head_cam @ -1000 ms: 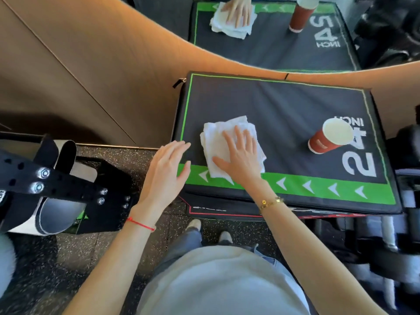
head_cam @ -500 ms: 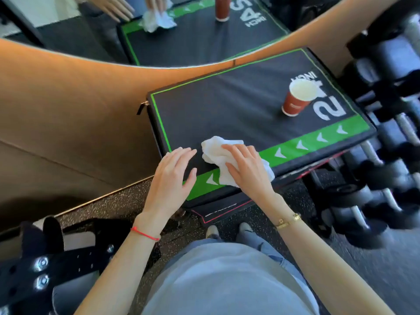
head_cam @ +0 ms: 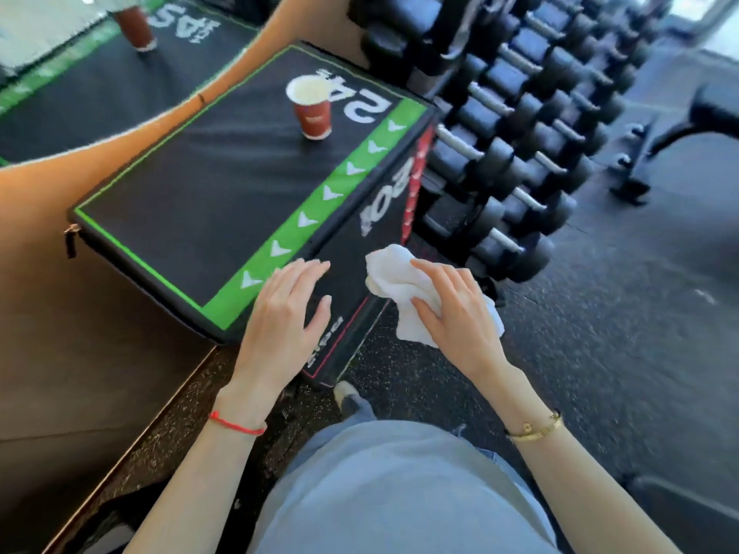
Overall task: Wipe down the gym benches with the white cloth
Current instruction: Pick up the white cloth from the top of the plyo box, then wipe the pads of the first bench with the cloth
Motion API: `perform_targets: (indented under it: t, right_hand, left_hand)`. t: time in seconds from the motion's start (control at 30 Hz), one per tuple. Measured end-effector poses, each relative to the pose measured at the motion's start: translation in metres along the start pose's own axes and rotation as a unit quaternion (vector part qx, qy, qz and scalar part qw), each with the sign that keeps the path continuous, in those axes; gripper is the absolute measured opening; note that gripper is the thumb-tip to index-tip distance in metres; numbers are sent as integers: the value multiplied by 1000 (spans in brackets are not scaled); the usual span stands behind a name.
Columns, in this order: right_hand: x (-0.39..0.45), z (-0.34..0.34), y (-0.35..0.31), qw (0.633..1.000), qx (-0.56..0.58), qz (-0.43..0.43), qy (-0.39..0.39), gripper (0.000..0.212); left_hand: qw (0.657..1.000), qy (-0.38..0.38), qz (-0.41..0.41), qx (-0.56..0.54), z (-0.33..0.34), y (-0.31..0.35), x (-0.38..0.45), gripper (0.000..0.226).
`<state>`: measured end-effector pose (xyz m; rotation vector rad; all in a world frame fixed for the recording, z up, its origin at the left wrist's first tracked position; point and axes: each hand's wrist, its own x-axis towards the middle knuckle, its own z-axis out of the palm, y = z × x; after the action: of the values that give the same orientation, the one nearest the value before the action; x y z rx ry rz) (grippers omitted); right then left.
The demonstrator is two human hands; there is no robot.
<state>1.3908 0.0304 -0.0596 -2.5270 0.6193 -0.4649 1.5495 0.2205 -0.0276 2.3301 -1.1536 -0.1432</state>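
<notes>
White cloth [head_cam: 394,287] bunched under right hand [head_cam: 454,309], beside box [head_cam: 208,185] corner.

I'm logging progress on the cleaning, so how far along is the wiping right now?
Done: cannot tell from surfaces alone. In hand: the right hand holds the white cloth off the padded box's near corner; the left hand rests on its edge. Left: the area around the red cup.

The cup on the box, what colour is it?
The cup is red with a pale inside, seen in the head view.
</notes>
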Motion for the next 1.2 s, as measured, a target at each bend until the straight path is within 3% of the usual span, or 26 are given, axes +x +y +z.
perform_targets:
  t: [0.2,0.57,0.93,1.2]
  right_hand:
    - [-126,-60,53,992,-33,87,82,44]
    - [-359,-155,116,951,-60,258,158,44]
    - [-481,-171,131,888,-76,377,252,45]
    - [-557,-198,169,874,-72,407,256,44]
  left_hand:
    - [995,-47,86,-1,50,85,-41,41]
    - [965,-142,215,-49,133,237,-128,39]
    - [899,-225,373,-39,191,332,-166,38]
    - [878,-249,409,-27,235,403,-203,38]
